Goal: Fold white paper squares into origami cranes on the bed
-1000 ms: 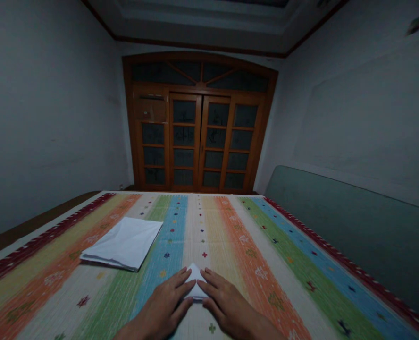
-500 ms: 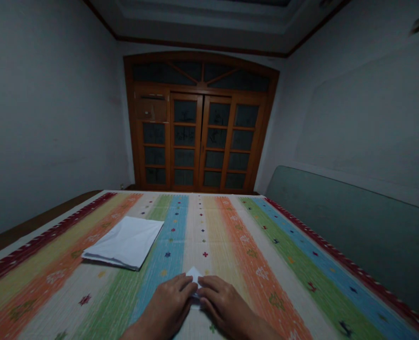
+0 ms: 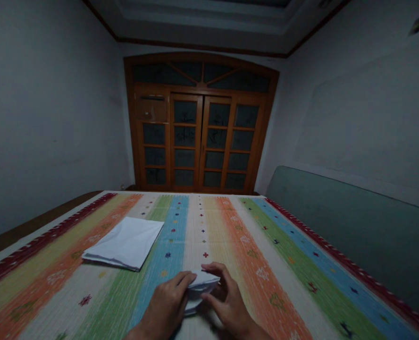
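Left fingers (image 3: 184, 280) pinch folded paper (image 3: 204, 279) (white) — right fingers (image 3: 226, 275) curve, parted, around its edge.

Folded white paper (image 3: 203, 282); layers parted; between left hand (image 3: 169, 301) and right hand (image 3: 231, 302)

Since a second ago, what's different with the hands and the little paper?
The little paper now gapes open, its layers parted toward the right. The right hand has opened around that side; the left hand stays on the other. The larger paper hasn't moved.
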The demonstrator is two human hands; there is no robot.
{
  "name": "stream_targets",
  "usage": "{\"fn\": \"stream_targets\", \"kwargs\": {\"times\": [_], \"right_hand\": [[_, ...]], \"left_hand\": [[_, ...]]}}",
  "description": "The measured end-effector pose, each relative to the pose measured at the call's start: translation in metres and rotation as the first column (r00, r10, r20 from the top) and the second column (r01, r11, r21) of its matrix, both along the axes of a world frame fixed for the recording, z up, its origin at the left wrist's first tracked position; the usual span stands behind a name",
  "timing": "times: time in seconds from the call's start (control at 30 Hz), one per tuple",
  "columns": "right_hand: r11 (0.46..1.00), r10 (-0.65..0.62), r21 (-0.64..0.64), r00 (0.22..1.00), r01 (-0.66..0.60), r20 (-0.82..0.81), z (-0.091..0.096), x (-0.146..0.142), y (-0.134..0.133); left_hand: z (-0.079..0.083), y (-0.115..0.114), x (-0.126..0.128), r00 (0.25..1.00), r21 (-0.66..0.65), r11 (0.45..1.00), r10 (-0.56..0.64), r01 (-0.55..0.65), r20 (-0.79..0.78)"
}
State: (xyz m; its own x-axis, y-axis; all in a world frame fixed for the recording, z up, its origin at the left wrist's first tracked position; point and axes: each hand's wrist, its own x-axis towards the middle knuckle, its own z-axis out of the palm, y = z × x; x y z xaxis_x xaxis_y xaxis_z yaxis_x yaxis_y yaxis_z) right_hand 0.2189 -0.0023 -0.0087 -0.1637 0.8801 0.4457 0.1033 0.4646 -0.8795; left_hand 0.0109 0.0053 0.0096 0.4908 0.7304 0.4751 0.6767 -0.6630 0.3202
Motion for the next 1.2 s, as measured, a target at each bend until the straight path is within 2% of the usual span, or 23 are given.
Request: {"fn": "stream_targets", "kwargs": {"times": [0.07,0.13,0.2,0.33,0.5,0.6,0.77,0.9,1.0,1.1,1.2], "right_hand": [[0.997,0.056,-0.045,0.995,-0.060,-0.083,-0.001,-0.004,0.000],[0.993,0.101,-0.053,0.992,-0.105,-0.077,-0.004,-0.006,-0.001],[0.996,0.088,-0.019,0.996,-0.088,0.000,-0.009,-0.006,-0.001],[0.996,-0.017,0.093,0.974,-0.004,0.227,-0.020,0.000,0.001],[0.975,0.022,0.199,0.934,-0.100,0.357,-0.017,0.004,0.002],[0.961,0.035,0.242,0.924,-0.136,0.380,-0.012,0.002,0.000],[0.958,0.005,0.262,0.917,-0.119,0.399,-0.002,-0.004,-0.004],[0.975,-0.056,0.219,0.902,-0.043,0.428,0.004,-0.007,-0.005],[0.981,-0.084,0.194,0.918,0.008,0.387,0.003,-0.006,-0.004],[0.985,-0.109,0.159,0.941,0.060,0.321,0.004,-0.006,-0.005],[0.989,-0.092,0.136,0.964,0.059,0.249,0.009,-0.006,-0.006]], "left_hand": [[0.004,-0.001,0.001,0.995,-0.037,0.999,-0.008,0.012,0.096],[0.007,-0.001,0.002,0.984,-0.064,0.998,-0.017,0.029,0.180],[0.007,-0.002,0.004,0.968,-0.083,0.995,-0.029,0.052,0.249],[0.005,-0.003,0.009,0.937,-0.125,0.991,0.007,0.039,0.350],[-0.002,-0.001,0.009,0.913,-0.185,0.982,0.095,-0.022,0.396],[-0.006,0.001,0.006,0.923,-0.136,0.991,0.063,-0.012,0.379],[-0.009,-0.002,0.006,0.960,-0.030,1.000,0.001,0.008,0.280],[-0.009,-0.005,0.011,0.988,-0.049,0.998,0.050,-0.044,0.149],[-0.012,-0.007,0.013,0.994,-0.049,0.995,0.093,-0.090,0.065],[-0.017,-0.008,0.012,0.999,0.011,0.999,0.042,-0.042,0.025],[-0.019,-0.009,0.011,0.999,0.089,0.996,-0.035,0.032,0.032]]}}
